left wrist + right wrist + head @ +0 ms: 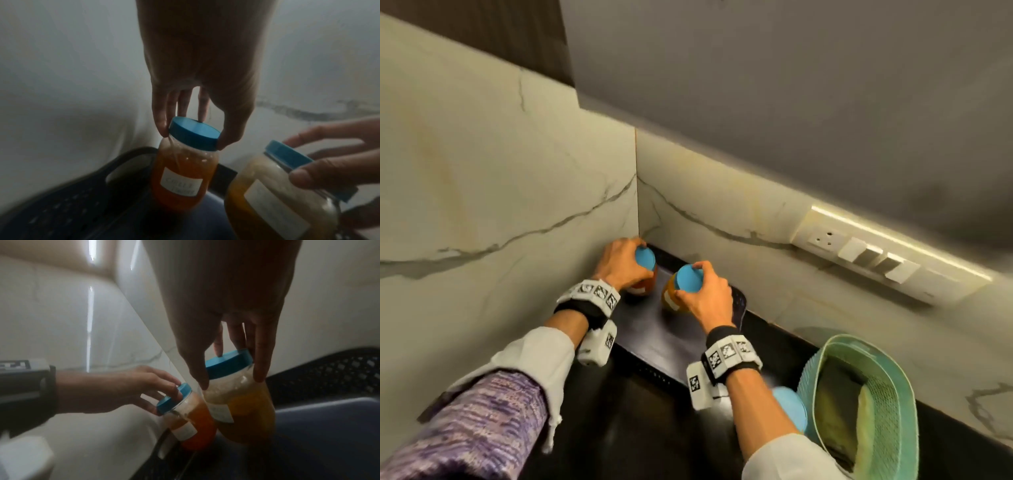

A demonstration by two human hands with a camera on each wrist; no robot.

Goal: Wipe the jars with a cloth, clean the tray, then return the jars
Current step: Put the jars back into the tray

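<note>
Two blue-lidded jars are at the far end of the dark tray (pixel 654 339) in the wall corner. My left hand (pixel 619 263) grips the lid of the reddish-orange jar (pixel 180 177), its fingers curled round the rim (pixel 194 132). My right hand (pixel 709 294) grips the lid of the larger yellow jar (pixel 244 412), thumb and fingers round the cap (pixel 229 364). Both jars carry white labels. I cannot tell whether the jars rest on the tray or hang just above it. A third blue-lidded jar (pixel 791 407) stands behind my right forearm.
A green mesh basket (pixel 907 394) with a yellowish cloth (pixel 863 421) inside sits on the black counter at the right. Marble walls close in on the left and back. A switch panel (pixel 887 260) is on the back wall.
</note>
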